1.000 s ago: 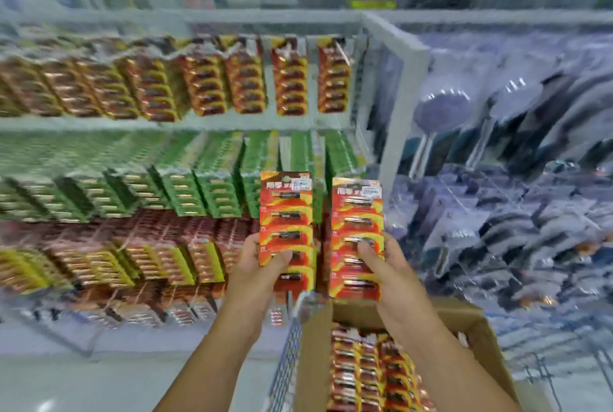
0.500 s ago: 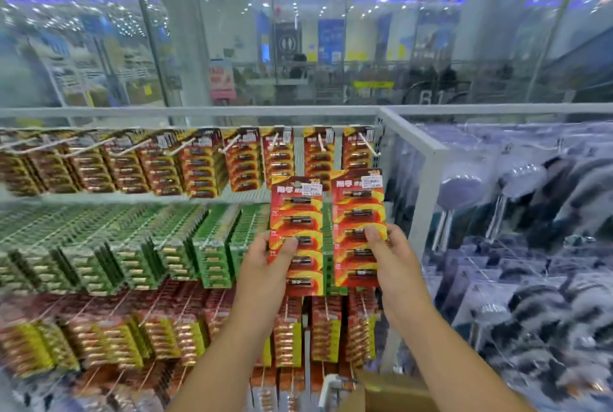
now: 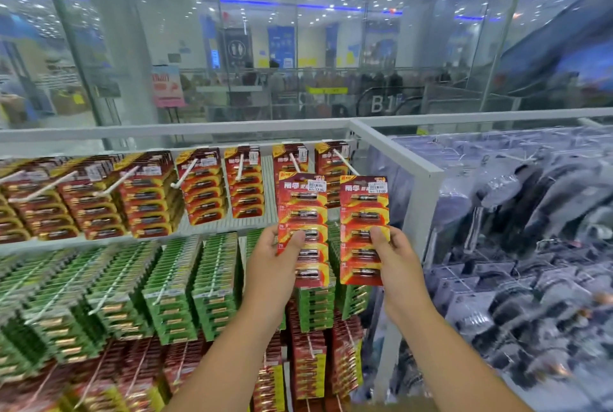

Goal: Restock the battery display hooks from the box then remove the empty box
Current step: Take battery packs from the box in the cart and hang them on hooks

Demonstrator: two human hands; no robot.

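My left hand (image 3: 270, 265) grips a red and yellow battery card (image 3: 303, 209) by its lower left side, thumb across the front. My right hand (image 3: 398, 262) holds a second card of the same kind (image 3: 363, 206) by its lower right side. Both cards stand upright just in front of the two rightmost top-row hooks (image 3: 341, 159), which carry matching red packs (image 3: 326, 154). The box is out of view.
Green battery packs (image 3: 172, 292) fill the middle row and red and yellow ones (image 3: 308, 365) the bottom row. A white frame post (image 3: 421, 186) bounds the display on the right, with bagged grey goods (image 3: 517, 246) beyond it. Glass panels stand behind the rack.
Both hands have risen with their cards from over the box up to the top row. The view has tilted upward, so the box has dropped out of sight.
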